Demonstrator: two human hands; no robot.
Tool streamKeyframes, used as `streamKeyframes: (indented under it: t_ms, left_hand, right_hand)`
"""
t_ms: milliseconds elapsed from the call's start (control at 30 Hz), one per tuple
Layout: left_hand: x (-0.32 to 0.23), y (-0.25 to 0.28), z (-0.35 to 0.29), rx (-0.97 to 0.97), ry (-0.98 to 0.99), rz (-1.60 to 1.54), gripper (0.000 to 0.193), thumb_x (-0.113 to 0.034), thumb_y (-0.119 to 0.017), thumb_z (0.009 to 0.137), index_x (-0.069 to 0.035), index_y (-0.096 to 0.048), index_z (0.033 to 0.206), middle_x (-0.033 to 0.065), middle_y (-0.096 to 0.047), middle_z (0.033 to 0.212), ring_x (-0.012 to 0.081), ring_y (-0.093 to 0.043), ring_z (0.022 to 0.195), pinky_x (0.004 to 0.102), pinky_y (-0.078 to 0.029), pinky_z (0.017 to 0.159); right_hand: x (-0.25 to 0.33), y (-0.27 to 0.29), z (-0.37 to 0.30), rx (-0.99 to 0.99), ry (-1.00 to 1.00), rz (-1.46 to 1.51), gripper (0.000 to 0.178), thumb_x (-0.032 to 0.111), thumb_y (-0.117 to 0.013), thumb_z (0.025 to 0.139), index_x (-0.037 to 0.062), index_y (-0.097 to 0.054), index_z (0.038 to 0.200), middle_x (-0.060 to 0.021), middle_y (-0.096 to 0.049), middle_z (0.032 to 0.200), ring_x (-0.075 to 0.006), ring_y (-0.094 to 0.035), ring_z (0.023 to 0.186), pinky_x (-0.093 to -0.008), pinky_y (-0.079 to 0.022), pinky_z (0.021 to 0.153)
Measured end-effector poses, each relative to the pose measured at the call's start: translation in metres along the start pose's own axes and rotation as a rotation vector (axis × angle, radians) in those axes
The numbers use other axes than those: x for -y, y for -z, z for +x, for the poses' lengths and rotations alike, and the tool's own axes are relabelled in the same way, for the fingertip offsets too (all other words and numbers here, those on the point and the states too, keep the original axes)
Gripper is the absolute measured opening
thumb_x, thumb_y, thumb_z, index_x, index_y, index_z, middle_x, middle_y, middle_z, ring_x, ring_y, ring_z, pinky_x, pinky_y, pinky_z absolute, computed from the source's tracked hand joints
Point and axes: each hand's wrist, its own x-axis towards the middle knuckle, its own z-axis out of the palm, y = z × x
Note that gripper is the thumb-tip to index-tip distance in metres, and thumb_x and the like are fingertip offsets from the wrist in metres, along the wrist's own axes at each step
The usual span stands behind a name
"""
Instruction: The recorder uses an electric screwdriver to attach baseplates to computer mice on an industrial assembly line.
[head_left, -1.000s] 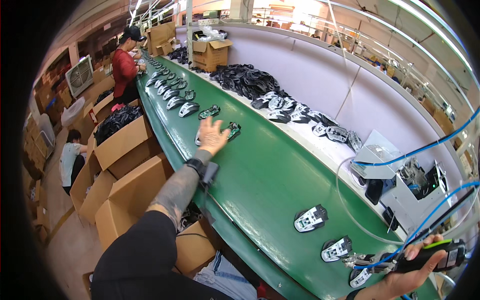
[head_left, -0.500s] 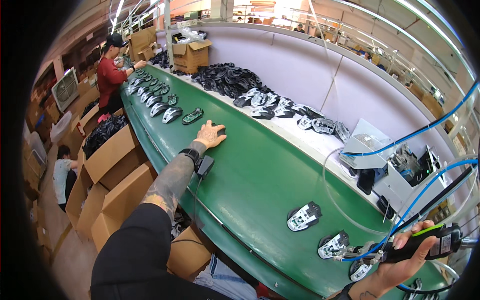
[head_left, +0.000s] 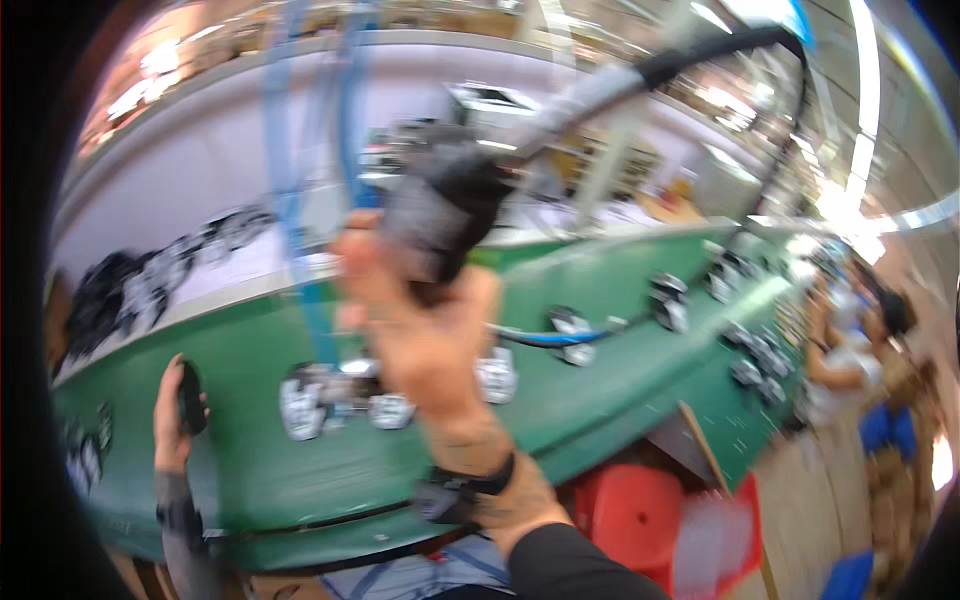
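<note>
My left hand (head_left: 168, 425) is raised at the left over the green conveyor belt (head_left: 250, 470), holding a dark oval piece that looks like a mouse shell (head_left: 191, 398). In the middle, my right hand (head_left: 425, 340) is wrapped round a black power screwdriver (head_left: 445, 205), smeared by motion. The tool's tip is hard to make out. Below and beside it on the belt lie white-and-black mouse bodies, among them one at the left (head_left: 302, 402), one partly behind my right wrist (head_left: 496, 375) and another farther right (head_left: 570, 335).
Piled black and grey shells (head_left: 105, 290) lie on the back ledge. Blue hoses (head_left: 285, 170) hang in front of the wall. A red plastic seat (head_left: 635, 515) stands by the belt's near edge. Other people (head_left: 845, 355) sit at the right, near more mouse bodies (head_left: 765, 365).
The view has swung right. My left hand, earlier on a black piece on the belt, is now raised with a dark piece. The screwdriver in my right hand now appears mid-view.
</note>
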Motion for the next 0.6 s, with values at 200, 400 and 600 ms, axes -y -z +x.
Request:
streamKeyframes:
  t_ms: [200,400,600]
  left_hand:
    - [0.061,-0.131,-0.006,0.284,0.237,-0.360,0.030,-0.037,-0.055,0.087,-0.012,-0.056,0.103,0.0034,-0.061,0.085,0.0141,-0.059,0.061,0.0245,-0.051,0.054]
    - [0.058,-0.160,-0.064,0.506,0.385,-0.494,0.039,-0.043,-0.044,0.090,-0.012,-0.056,0.110,0.0039,-0.064,0.097,0.0159,-0.062,0.081,0.0346,-0.053,0.062]
    - [0.071,-0.180,-0.083,0.708,0.382,-0.730,0.052,-0.045,-0.051,0.088,-0.017,-0.038,0.130,0.0087,-0.051,0.111,0.0269,-0.058,0.090,0.0467,-0.051,0.076]
  right_hand:
    - [0.005,0.013,0.009,-0.008,0.005,0.056,0.025,0.021,-0.069,0.082,0.0025,-0.052,0.086,0.0044,-0.051,0.068,-0.0026,-0.042,0.060,-0.0184,-0.036,0.053]
    - [0.007,0.017,0.004,-0.032,0.066,-0.018,0.025,0.021,-0.068,0.082,0.0025,-0.054,0.092,0.0015,-0.055,0.071,-0.0047,-0.048,0.058,-0.0197,-0.039,0.051]
    - [0.006,0.018,0.009,-0.264,0.130,0.230,0.043,0.044,-0.051,0.089,0.0018,-0.052,0.100,-0.0063,-0.054,0.082,-0.0116,-0.048,0.050,-0.0248,-0.041,0.047]
